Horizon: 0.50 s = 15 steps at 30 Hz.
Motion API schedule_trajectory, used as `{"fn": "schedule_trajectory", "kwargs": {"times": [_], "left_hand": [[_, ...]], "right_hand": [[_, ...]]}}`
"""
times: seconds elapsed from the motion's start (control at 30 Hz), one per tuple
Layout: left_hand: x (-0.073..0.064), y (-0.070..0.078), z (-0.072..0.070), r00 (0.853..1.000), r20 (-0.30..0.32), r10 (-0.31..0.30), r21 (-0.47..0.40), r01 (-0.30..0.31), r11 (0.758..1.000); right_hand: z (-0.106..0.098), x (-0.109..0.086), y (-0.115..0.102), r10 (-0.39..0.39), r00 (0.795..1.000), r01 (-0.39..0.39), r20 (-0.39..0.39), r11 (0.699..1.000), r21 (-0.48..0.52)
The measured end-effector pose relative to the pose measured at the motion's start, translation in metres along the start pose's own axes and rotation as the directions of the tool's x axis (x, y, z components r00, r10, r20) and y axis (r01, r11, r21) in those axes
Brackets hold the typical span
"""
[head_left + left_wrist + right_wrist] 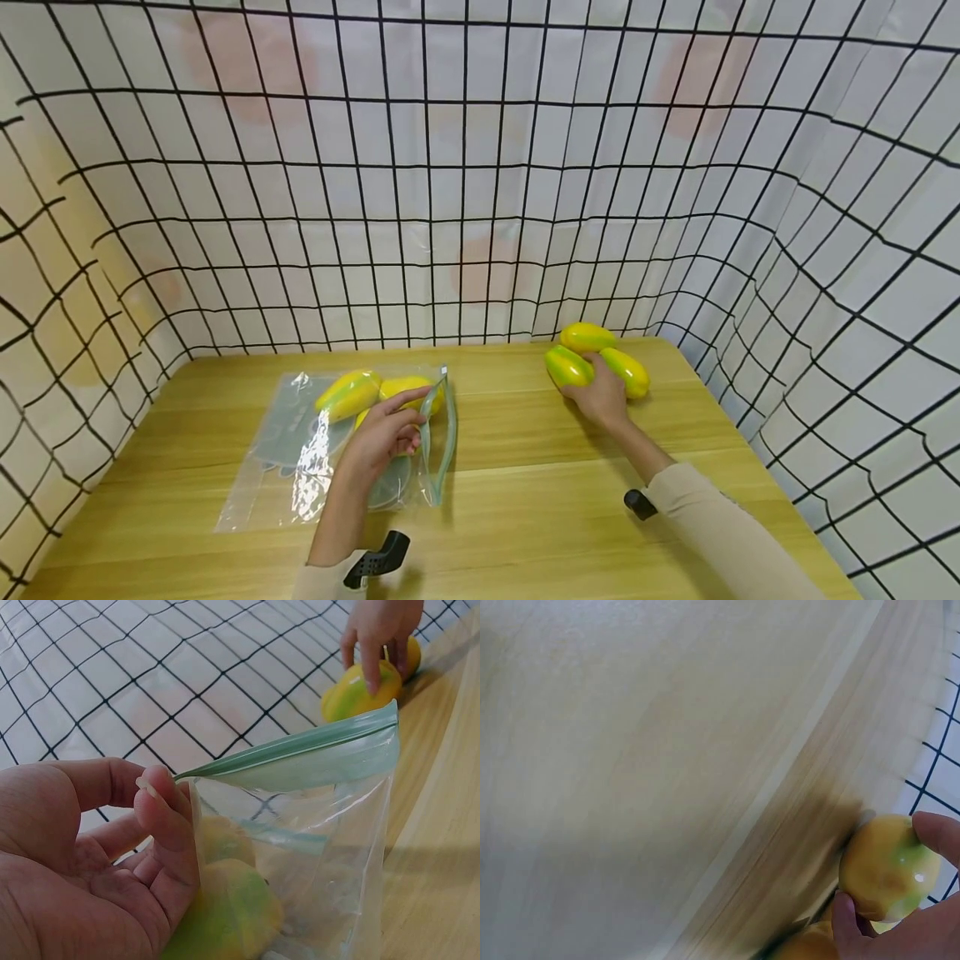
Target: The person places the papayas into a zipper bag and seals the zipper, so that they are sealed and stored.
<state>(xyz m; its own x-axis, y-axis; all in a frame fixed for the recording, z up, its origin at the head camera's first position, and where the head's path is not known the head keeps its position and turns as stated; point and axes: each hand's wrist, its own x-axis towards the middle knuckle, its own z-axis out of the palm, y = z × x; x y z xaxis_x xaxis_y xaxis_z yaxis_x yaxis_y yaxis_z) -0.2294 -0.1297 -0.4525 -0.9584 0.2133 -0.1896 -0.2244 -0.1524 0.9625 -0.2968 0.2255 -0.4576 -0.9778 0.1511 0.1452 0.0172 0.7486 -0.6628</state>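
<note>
My left hand (382, 437) pinches the rim of a clear zip-lock bag (315, 780) between thumb and fingers. The bag's pale green zip strip (450, 433) stands parted on the right side. Inside lie yellow-green mangoes, one at the left (348, 395) and one partly behind my fingers (401, 386); a third shows only in part. My right hand (600, 396) grips another mango (566, 367) at the table's back right, with thumb and fingers on its sides. Two more mangoes touch or nearly touch it, one behind (587, 337) and one to the right (628, 373).
The wooden table (510, 508) carries everything. White sheeting with a black wire grid (480, 192) rises along the back and both sides, close to the right-hand mangoes. A grey-blue shape (292, 433) shows through the bag.
</note>
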Motion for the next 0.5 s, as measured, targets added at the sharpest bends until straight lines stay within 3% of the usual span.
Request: {"fn": "schedule_trajectory", "kwargs": {"times": [0.27, 0.5], "left_hand": [[0.0, 0.0, 0.0, 1.0, -0.005, -0.008, -0.003, 0.008, 1.0], [0.0, 0.0, 0.0, 1.0, 0.001, -0.006, 0.004, 0.006, 1.0]], "right_hand": [[0.005, -0.004, -0.001, -0.037, 0.999, 0.037, 0.005, 0.999, 0.022], [0.004, -0.015, -0.024, -0.019, 0.993, 0.014, 0.116, 0.999, 0.042]]}}
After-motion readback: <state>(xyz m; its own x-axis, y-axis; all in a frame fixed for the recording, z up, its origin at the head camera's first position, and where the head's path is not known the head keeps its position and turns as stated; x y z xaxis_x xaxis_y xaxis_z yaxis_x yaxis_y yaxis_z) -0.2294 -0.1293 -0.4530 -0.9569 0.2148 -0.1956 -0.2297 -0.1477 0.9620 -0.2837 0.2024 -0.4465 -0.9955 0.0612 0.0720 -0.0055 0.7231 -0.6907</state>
